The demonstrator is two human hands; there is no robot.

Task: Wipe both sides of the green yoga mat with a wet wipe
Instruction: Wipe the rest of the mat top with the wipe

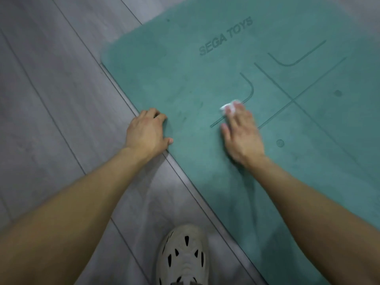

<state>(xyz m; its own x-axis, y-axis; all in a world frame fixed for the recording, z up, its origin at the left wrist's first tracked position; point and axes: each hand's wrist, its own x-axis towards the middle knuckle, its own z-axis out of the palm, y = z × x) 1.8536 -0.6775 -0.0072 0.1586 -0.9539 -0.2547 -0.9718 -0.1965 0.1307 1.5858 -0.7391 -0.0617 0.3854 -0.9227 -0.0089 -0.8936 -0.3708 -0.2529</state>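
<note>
The green yoga mat (205,64) lies flat on the floor, printed side up, with dark guide lines and the words SEGA TOYS. My right hand (240,130) lies palm down on the mat, blurred, its straight fingers pressing a small white wet wipe (229,108) against the surface near a curved line. Only a crumpled bit of the wipe shows beyond the fingertips. My left hand (148,132) rests at the mat's left edge, fingers bent over the edge and thumb lying on the mat.
Grey wood-plank floor (51,89) surrounds the mat on the left and at the bottom. My foot in a cream perforated shoe (183,256) stands on the floor just beside the mat's near edge.
</note>
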